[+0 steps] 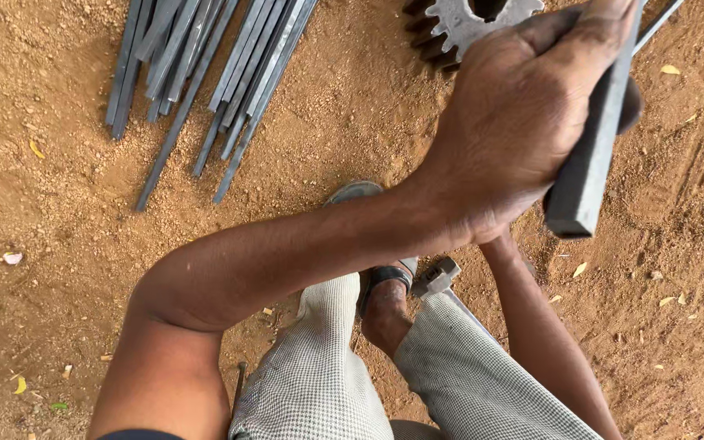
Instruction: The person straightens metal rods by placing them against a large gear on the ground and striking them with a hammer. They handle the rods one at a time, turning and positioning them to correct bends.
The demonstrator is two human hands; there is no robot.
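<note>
Just below the toothed gear wheel (470,24) at the top edge, the left hand (523,122) has its fingers clamped round a flat grey steel bar (592,155), whose long axis runs steeply up and away from the gear's lower right. The right forearm passes beneath, its hand hidden, so its fingers cannot be judged; a bundle of thin rods (205,73) lies well left of the gear.

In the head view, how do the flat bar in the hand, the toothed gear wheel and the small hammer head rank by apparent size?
1. Flat bar, held in the left hand; it is nearest the camera, so it looks bigger.
2. Gear wheel, partly cut off and hidden, so this rank is unsure.
3. Hammer head.
</note>
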